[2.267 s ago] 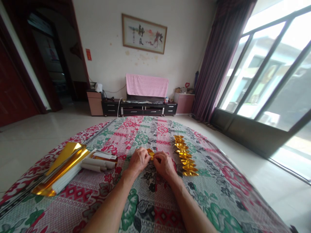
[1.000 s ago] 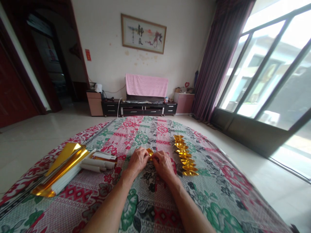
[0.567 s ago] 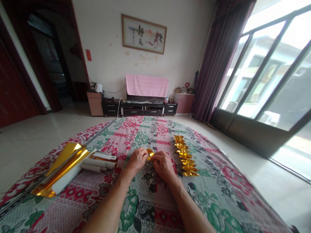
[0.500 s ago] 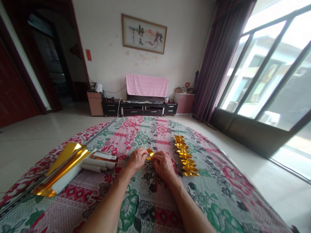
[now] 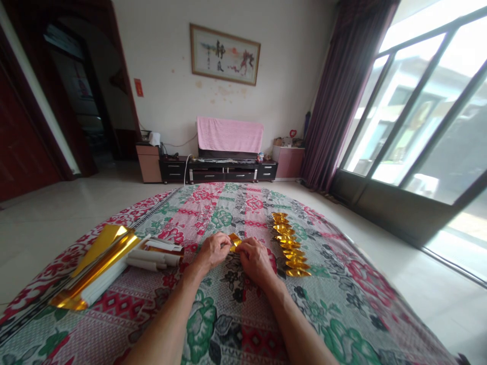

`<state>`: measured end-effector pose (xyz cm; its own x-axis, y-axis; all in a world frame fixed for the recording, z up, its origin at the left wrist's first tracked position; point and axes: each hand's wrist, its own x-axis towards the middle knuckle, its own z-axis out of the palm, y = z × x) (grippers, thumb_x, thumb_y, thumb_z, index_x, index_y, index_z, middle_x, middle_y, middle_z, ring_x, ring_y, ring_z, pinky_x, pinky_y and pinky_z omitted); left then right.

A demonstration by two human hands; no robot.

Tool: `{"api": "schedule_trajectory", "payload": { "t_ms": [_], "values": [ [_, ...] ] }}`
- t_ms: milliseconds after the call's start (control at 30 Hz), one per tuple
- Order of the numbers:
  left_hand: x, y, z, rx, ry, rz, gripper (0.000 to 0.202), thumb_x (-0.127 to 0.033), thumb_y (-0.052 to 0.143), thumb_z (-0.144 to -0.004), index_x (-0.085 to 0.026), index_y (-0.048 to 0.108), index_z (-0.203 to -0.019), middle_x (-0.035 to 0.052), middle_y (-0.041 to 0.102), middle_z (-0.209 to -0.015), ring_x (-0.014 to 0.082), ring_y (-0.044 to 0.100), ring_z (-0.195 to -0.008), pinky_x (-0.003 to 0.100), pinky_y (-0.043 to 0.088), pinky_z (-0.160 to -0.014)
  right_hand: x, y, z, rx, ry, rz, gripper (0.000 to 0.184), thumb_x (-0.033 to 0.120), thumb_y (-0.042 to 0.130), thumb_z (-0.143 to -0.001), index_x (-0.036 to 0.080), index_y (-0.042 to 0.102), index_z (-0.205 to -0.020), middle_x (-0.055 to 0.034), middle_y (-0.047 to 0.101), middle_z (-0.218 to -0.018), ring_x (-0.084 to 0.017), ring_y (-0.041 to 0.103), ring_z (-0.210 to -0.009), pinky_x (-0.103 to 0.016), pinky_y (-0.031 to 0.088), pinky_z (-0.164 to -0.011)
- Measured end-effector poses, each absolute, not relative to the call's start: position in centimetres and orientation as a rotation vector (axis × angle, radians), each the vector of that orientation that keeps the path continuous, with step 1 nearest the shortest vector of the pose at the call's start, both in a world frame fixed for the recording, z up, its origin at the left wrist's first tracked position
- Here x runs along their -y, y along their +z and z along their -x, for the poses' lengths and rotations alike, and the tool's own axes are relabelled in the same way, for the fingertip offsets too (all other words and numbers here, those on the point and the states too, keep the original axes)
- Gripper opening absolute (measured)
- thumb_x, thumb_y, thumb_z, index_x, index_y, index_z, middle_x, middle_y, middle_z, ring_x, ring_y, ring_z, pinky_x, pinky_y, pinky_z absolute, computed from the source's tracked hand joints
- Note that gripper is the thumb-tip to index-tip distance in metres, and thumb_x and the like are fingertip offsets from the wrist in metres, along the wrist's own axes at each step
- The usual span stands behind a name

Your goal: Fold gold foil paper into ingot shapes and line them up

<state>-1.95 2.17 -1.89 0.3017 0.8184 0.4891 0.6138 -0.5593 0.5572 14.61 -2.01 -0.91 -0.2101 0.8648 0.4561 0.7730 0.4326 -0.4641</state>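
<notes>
A small piece of shiny gold foil paper (image 5: 235, 240), partly folded, is held between my two hands just above the patterned tablecloth (image 5: 224, 296). My left hand (image 5: 215, 249) pinches its left edge, fingers closed. On the opposite side my right hand (image 5: 255, 256) grips the paper with curled fingers that cover part of it. To the right, a row of folded gold paper ingots (image 5: 291, 246) runs away from me, pointed at both ends. Gold foil sheets (image 5: 110, 253) lie curled at the left, beside several white-backed paper rolls (image 5: 154, 257).
The round table is covered by the floral cloth. Beyond it stands a low black TV cabinet (image 5: 224, 175), with a pink cloth (image 5: 230, 133) draped over what stands on it. A purple curtain (image 5: 335, 101) and large windows (image 5: 418, 111) are on the right.
Both hands stay in nearly the same place with the gold paper between them. The fingers shift only slightly; the ingots and sheets have not moved.
</notes>
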Motion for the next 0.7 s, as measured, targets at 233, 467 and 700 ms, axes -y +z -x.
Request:
{"api": "schedule_trajectory", "payload": {
  "t_ms": [233, 467, 700],
  "values": [
    [-1.48, -1.17, 1.65, -1.312, 1.126, -2.331, 0.017, -0.01, 0.052, -0.072, -0.017, 0.059, -0.058, 0.0046, 0.065, -0.083, 0.0142, 0.06, -0.08, 0.026, 0.047, -0.077, 2.1, -0.8, -14.55, 1.996, 0.196, 1.389, 0.021, 0.011, 0.051, -0.076, 0.022, 0.067, -0.081, -0.0024, 0.063, -0.093, -0.016, 0.054, -0.09, -0.027, 0.036, -0.081],
    [-2.11, -1.59, 2.2, -1.301, 1.079, -2.276, 0.022, -0.014, 0.046, -0.077, -0.019, 0.064, -0.064, 0.0035, 0.067, -0.086, 0.0134, 0.06, -0.082, 0.026, 0.047, -0.079, 2.06, -0.88, -14.5, 2.0, 0.18, 1.4, 0.021, 0.011, 0.051, -0.076, 0.022, 0.067, -0.081, -0.0026, 0.062, -0.092, -0.016, 0.054, -0.088, -0.027, 0.036, -0.08],
    [-1.98, -1.47, 2.28, -1.334, 1.067, -2.285, 0.019, -0.01, 0.048, -0.071, -0.019, 0.061, -0.059, 0.004, 0.067, -0.088, 0.0137, 0.06, -0.083, 0.026, 0.046, -0.079, 2.04, -0.99, -14.55, 1.991, 0.18, 1.388, 0.02, 0.011, 0.051, -0.075, 0.022, 0.066, -0.08, -0.0022, 0.062, -0.092, -0.016, 0.053, -0.089, -0.027, 0.035, -0.08]
  ]
}}
